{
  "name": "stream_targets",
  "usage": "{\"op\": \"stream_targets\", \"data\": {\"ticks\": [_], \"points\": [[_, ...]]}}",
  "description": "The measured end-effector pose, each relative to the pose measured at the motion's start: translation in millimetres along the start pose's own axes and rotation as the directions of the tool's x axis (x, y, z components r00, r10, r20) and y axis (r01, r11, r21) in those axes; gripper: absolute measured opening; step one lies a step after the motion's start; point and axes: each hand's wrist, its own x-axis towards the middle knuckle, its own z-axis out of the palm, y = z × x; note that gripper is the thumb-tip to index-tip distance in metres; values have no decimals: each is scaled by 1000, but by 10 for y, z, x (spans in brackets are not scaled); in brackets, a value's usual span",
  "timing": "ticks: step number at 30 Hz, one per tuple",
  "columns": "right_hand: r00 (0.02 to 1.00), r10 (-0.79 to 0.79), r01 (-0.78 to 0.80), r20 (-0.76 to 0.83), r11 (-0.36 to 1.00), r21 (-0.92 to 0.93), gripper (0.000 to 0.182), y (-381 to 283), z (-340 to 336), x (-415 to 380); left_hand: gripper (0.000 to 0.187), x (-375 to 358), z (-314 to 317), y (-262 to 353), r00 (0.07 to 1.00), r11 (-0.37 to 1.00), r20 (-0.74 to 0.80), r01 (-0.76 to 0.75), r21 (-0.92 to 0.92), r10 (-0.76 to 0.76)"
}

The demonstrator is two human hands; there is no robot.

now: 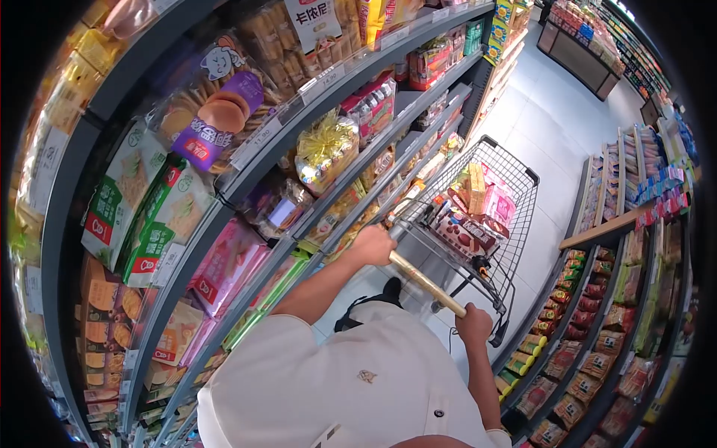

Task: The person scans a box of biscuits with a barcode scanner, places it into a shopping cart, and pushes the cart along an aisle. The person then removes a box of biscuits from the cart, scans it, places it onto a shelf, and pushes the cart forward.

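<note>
My left hand [373,245] is wrapped round the left end of the shopping cart's handle [426,282], beside the snack shelf. At the handle's right end my right hand [473,325] is closed on the same bar. Ahead of the handle stretches the black wire shopping cart [532,216]. Inside it lie a pink package [499,200], a tan packet [476,188] and a brown-and-white package [455,228], partly overlapping. My fingers' undersides are hidden from above.
Close on my left, a tall shelf [246,179] holds packaged biscuits and snacks. Lower shelves of packets [597,328] line the right side. The pale tiled aisle floor [541,112] runs ahead towards a display bin [575,63] at the far end.
</note>
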Motion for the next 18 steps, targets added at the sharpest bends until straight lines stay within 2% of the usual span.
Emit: {"op": "stream_targets", "data": {"ticks": [3, 6, 7, 16, 18], "points": [[1000, 0, -1, -30, 1000, -25, 19, 95, -43, 232, 18, 287, 58, -42, 998, 999, 44, 39, -35, -37], [996, -36, 33, -85, 999, -41, 20, 225, -83, 447, 16, 540, 141, -86, 1000, 1000, -26, -2, -28, 2], [994, -40, 36, -103, 998, -46, 20, 282, -83, 521, 15, 621, 128, -81, 1000, 999, 7, 9, -43, -9], [992, -1, -10, -130, 997, -82, 23, 561, -228, 1040, 15, 1176, 9, -65, 1000, 993, 12, -19, -112, 21], [992, 0, -14, -129, 994, -104, 21, 573, -267, 1129, 18, 1272, 57, -87, 998, 995, -49, -37, -93, 32]]}}
